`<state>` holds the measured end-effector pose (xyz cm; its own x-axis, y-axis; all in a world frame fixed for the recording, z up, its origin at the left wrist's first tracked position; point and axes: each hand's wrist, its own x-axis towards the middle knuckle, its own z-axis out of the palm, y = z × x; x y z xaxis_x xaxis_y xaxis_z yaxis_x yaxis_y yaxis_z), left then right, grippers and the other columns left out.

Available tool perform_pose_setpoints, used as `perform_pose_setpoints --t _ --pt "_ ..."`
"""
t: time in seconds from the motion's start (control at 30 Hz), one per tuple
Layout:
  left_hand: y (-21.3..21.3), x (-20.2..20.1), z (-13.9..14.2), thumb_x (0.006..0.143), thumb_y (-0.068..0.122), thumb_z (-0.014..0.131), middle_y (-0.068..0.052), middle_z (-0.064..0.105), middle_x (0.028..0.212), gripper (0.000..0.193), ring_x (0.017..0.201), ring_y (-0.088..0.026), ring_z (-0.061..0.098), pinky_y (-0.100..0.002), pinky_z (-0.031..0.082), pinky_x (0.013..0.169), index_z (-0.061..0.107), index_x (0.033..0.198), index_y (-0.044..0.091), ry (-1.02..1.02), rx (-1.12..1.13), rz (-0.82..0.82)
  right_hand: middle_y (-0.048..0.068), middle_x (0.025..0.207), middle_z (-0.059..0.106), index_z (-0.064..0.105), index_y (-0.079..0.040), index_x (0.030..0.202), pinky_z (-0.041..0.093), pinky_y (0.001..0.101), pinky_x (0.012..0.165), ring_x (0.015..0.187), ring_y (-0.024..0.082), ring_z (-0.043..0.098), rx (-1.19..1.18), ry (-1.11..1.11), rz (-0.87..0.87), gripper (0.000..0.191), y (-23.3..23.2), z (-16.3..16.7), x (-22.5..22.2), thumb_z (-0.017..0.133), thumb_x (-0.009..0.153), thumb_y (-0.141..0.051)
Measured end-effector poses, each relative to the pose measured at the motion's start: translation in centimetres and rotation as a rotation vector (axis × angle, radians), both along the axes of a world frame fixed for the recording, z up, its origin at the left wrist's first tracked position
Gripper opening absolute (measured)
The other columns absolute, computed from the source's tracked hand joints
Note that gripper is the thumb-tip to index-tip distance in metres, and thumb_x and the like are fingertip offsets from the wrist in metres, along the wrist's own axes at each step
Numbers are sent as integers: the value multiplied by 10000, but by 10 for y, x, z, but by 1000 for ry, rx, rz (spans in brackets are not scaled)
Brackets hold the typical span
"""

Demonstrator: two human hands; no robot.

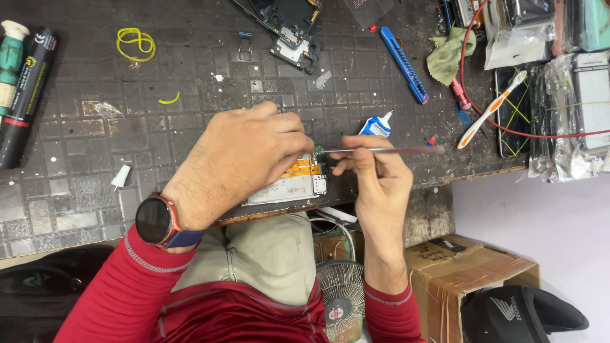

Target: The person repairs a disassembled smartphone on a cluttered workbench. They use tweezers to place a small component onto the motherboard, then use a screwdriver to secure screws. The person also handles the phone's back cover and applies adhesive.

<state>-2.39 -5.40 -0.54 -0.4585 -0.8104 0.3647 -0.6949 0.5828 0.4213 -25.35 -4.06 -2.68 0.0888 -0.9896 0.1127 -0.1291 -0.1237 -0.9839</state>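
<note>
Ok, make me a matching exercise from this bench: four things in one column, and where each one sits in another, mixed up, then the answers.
Things:
1. rubber band
2. box cutter
3. toothbrush
4. tweezers

Places:
A. in the right hand
B. far left of the mat
C. right side, beside the red wire
D. top middle, right of the black frame

Pairs: 1-B, 2-D, 3-C, 4-A
</note>
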Motion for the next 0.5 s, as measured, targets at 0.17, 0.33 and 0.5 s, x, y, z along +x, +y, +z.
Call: perform_pose_setpoints --t 0.17,0.33,0.5 --pt "-1 1 -1 886 245 697 56 676 954 132 904 -196 632 -348 553 714 775 980 194 -9 12 -1 149 978 746 619 45 1129 550 251 696 770 148 677 127 -32 4 173 -6 -12 2 625 1054 -112" --pt "-2 0 -2 879 248 698 59 676 952 141 903 -194 632 -355 552 710 779 983 196 -3 19 2 130 962 705 603 31 1119 571 252 694 831 153 708 100 -25 -14 141 -8 -19 2 609 1072 -101" --pt "-1 0 -1 881 252 697 55 676 945 143 904 -197 634 -358 553 709 779 985 196 -6 29 6 128 962 702 604 40 1117 576 253 692 842 154 710 97 -24 -14 151 -8 -20 2 611 1069 -103"
